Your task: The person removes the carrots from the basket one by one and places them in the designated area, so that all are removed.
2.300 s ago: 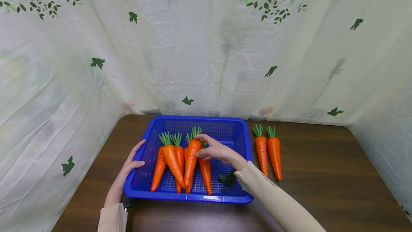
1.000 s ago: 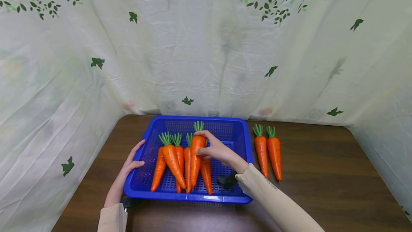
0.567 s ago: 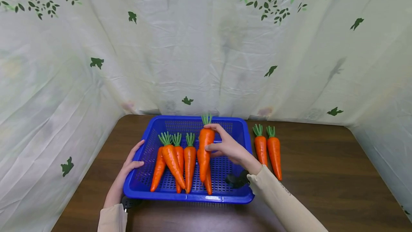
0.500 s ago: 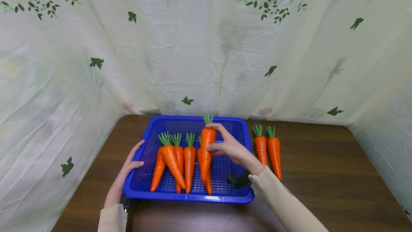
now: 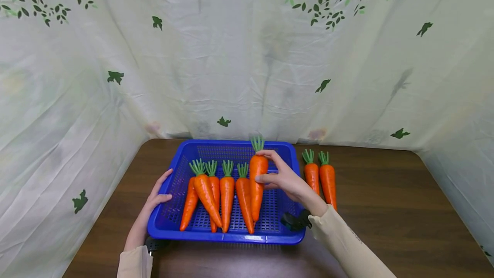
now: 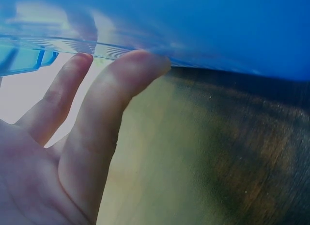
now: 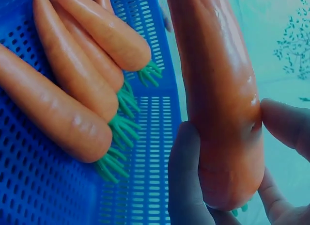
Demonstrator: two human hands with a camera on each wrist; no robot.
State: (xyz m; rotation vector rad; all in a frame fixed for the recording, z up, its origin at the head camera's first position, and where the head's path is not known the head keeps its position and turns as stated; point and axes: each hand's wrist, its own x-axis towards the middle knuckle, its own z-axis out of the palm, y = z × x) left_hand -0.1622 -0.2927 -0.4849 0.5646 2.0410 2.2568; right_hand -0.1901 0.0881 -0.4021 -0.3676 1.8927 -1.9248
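In the head view my right hand [image 5: 287, 181] pinches an orange carrot [image 5: 257, 183] with green stalks, held tip-down over the right half of a blue perforated basket [image 5: 173, 234]. The right wrist view shows thumb and fingers [image 7: 186, 167] on both sides of that carrot [image 7: 223, 84], near its thick end. My left hand [image 5: 154, 198] rests against the basket's left side; its extended fingertips touch the blue wall [image 6: 218, 31] in the left wrist view. Several carrots lie in the basket, including one [image 5: 245, 198] just left of the held one and another [image 5: 227, 200] beside it.
Two more carrots [image 5: 327, 183] lie on the brown wooden table [image 5: 405, 209] right of the basket, partly hidden by my right arm. A white curtain [image 5: 239, 63] with leaf prints hangs behind the table. A black wrist camera [image 5: 295, 221] sits below my right wrist.
My right hand has lifted the carrot off the others and moved it to the right, uncovering the carrots beneath. My left hand stays at the basket's side.
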